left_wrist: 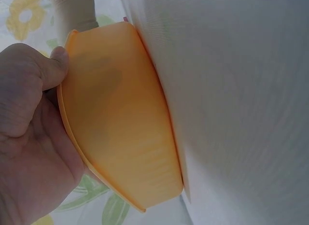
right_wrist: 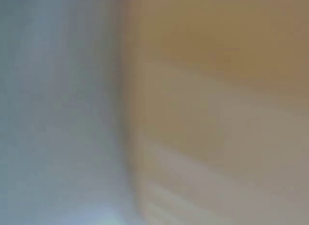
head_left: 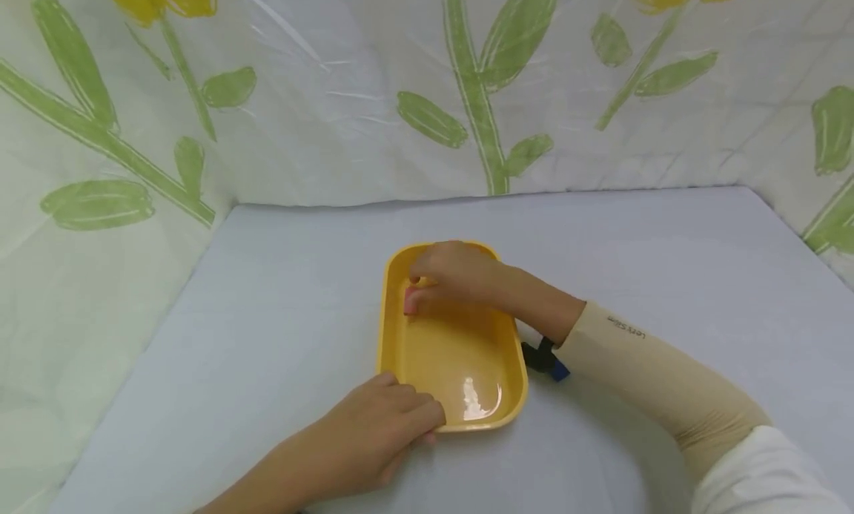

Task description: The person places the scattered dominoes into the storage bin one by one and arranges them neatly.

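Observation:
A yellow rectangular tray (head_left: pixel 460 366) with rounded corners and raised walls sits in the middle of the table. My left hand (head_left: pixel 373 429) grips its rim at the near left corner; in the left wrist view the thumb (left_wrist: pixel 59 63) lies against the outer wall (left_wrist: pixel 118 119). My right hand (head_left: pixel 460 273) reaches over the tray's right wall to the far left part inside. Between its thumb and fingers it pinches a small pinkish-red block (head_left: pixel 408 302), partly hidden by the thumb. The right wrist view is blurred, with the tray's yellow wall (right_wrist: pixel 217 36) close up.
A pale cloth (head_left: pixel 280 314) covers the table. A white sheet (head_left: pixel 360 91) with painted green leaves and yellow flowers stands behind and at the sides. Under the right wrist hangs a dark device (head_left: pixel 543 358) with a blue end, beside the tray's right wall.

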`<state>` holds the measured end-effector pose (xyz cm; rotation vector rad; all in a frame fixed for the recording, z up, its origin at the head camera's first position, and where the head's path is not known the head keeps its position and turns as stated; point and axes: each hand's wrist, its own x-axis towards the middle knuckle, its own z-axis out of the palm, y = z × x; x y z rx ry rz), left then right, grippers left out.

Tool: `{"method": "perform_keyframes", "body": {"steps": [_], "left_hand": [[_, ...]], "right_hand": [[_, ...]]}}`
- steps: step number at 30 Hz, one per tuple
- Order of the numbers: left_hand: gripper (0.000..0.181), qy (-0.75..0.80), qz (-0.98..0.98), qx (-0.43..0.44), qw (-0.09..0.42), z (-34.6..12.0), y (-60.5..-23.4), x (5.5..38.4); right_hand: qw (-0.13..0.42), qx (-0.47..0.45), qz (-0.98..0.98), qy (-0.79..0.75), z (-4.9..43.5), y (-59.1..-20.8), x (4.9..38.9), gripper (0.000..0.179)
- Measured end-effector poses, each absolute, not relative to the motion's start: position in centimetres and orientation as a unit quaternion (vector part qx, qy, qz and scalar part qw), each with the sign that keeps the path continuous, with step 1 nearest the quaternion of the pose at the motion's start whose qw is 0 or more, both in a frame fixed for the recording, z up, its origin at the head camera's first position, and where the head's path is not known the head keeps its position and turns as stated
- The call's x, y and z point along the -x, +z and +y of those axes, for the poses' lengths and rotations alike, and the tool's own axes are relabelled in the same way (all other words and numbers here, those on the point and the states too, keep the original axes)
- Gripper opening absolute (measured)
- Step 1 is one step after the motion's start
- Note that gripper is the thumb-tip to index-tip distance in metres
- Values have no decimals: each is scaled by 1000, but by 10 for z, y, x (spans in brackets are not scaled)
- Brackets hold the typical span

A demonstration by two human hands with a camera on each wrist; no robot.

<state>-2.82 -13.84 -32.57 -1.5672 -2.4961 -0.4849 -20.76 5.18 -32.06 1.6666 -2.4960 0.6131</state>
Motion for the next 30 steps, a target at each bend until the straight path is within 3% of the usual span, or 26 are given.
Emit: {"method": "perform_keyframes", "body": {"steps": [4, 10, 16, 23, 30], "left_hand": [[17, -161, -838, 517, 72, -138, -326, 27], [17, -158, -840, 514, 69, -138, -327, 27], [17, -154, -838, 518, 77, -137, -328, 27], [17, -157, -836, 520, 80, -138, -328, 27], [16, -159, -835, 520, 85, -138, -329, 27]], "right_hand": [[98, -539, -803, 235, 75, -302, 201, 30], [86, -518, -819, 232, 122, -283, 181, 30], [86, -499, -831, 232, 170, -286, 161, 13], [28, -465, -857, 219, 205, -308, 145, 28], [-42, -472, -852, 222, 212, -326, 139, 23]]}}
